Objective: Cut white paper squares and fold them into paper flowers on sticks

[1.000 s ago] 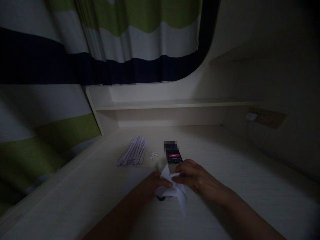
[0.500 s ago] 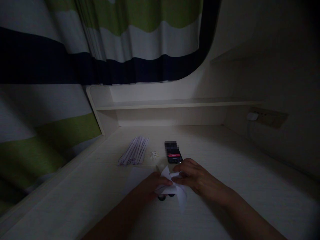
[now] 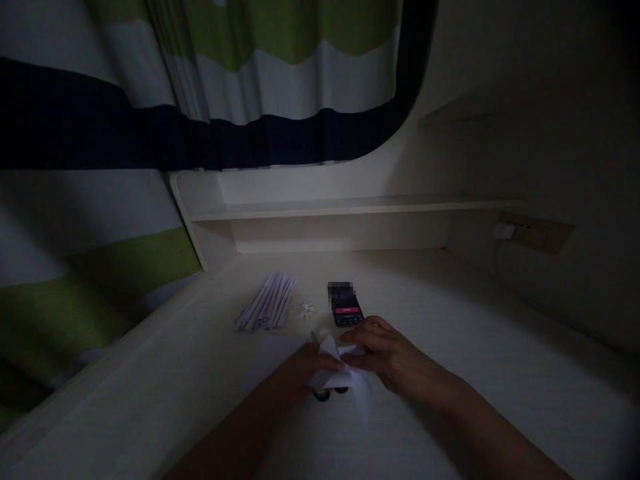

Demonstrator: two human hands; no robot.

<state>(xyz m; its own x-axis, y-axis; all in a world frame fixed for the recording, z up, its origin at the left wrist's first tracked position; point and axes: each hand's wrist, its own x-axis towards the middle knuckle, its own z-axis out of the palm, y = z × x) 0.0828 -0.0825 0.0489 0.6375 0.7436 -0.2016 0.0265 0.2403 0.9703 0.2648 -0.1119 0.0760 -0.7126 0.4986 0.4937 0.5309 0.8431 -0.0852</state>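
A folded sheet of white paper (image 3: 340, 380) with several pointed flaps is between my hands, low in the middle of the view. My left hand (image 3: 303, 367) pinches its left side, thumb lying on top. From the right, the fingers of my right hand (image 3: 390, 353) close on the paper near its centre, the thumb close to my left thumb. Beneath the paper, two dark rounded loops (image 3: 321, 395) show, seemingly scissor handles; the rest is mostly hidden. Another flat white sheet (image 3: 267, 353) lies by my left hand.
A bundle of thin pale paper sticks (image 3: 267, 303) lies at the back left of the desk (image 3: 475, 320). Beside it is a small pile of white bits (image 3: 306, 309). A phone (image 3: 346, 310) lies beyond my right hand. A shelf (image 3: 350, 207) runs along the back.
The paper's flaps have shifted slightly, and the upper point leans lower between my fingers. Both hands keep their hold almost in place. The whole view has moved a little.
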